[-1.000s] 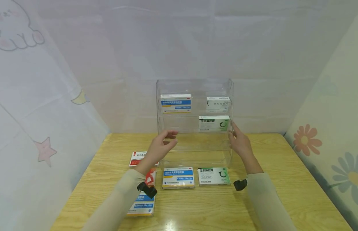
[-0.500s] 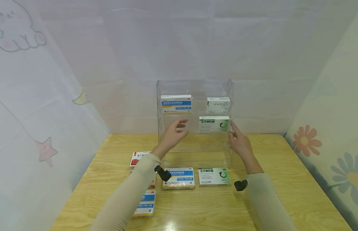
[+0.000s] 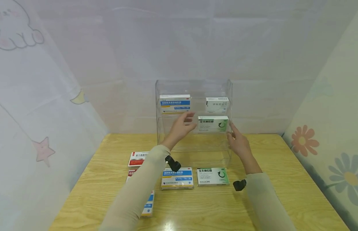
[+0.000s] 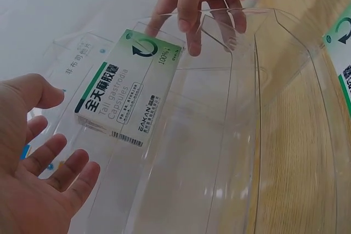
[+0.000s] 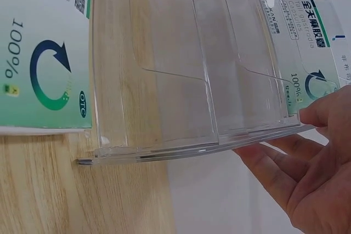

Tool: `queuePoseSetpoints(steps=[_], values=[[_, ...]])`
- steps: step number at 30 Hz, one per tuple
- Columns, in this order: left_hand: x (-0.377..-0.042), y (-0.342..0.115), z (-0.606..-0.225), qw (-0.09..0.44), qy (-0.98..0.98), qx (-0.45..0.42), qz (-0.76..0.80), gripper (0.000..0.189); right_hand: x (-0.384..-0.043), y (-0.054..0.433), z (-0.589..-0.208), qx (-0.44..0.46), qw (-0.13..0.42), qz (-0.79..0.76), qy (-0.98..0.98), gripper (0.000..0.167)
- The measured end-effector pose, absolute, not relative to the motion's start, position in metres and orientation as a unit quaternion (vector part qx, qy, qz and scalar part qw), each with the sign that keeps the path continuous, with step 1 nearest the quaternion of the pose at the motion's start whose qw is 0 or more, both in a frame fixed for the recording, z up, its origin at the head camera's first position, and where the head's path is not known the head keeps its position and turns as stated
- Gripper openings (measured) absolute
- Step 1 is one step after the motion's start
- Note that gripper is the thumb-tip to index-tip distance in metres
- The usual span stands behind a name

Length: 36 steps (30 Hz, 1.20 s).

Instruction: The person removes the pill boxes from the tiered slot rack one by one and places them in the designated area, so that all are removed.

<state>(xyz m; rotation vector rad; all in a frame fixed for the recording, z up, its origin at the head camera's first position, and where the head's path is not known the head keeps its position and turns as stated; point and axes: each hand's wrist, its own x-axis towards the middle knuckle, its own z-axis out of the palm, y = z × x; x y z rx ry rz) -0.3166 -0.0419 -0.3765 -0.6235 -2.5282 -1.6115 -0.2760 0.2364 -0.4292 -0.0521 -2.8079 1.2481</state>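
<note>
A clear acrylic display rack (image 3: 193, 144) with stepped tiers stands upright on the table. On one of its middle tiers, at the right end, sits a white and green medicine box (image 3: 212, 124), its printed face outward. My right hand (image 3: 239, 142) holds the rack's right side wall, thumb at the front by the box's corner and fingers (image 5: 274, 173) behind the wall. My left hand (image 3: 182, 126) is held before the same tier, left of that box, fingers parted and nothing in them. In the left wrist view its fingertips (image 4: 85, 182) point toward the box's end.
The tier above bears a blue and white box (image 3: 175, 103) and a smaller white box (image 3: 217, 104). On the wooden table (image 3: 213, 208) lie another blue and white box (image 3: 177, 178), a white and green one (image 3: 212, 176), and red and white boxes (image 3: 138, 158) partly behind my left sleeve.
My left hand has moved up and to the right, from the rack's lower left side to beside the white and green box. My right hand has stayed at the rack's side wall.
</note>
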Motion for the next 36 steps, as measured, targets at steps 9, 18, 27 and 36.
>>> queuePoseSetpoints(steps=[9, 18, 27, 36], values=[[-0.322, -0.029, -0.378, 0.016, -0.815, -0.185, -0.548, 0.056, -0.278, 0.238, -0.431, -0.004, 0.051, 0.398, -0.916, 0.062], [-0.325, -0.019, -0.38, 0.006, -0.815, -0.182, -0.551, 0.057, -0.276, 0.239, -0.43, -0.007, 0.044, 0.395, -0.918, 0.062], [-0.324, -0.013, -0.382, 0.021, -0.825, -0.176, -0.536, 0.049, -0.276, 0.238, -0.434, -0.004, 0.048, 0.392, -0.919, 0.061], [-0.323, -0.012, -0.38, 0.037, -0.841, -0.174, -0.51, 0.03, -0.277, 0.235, -0.436, -0.003, 0.053, 0.386, -0.921, 0.062]])
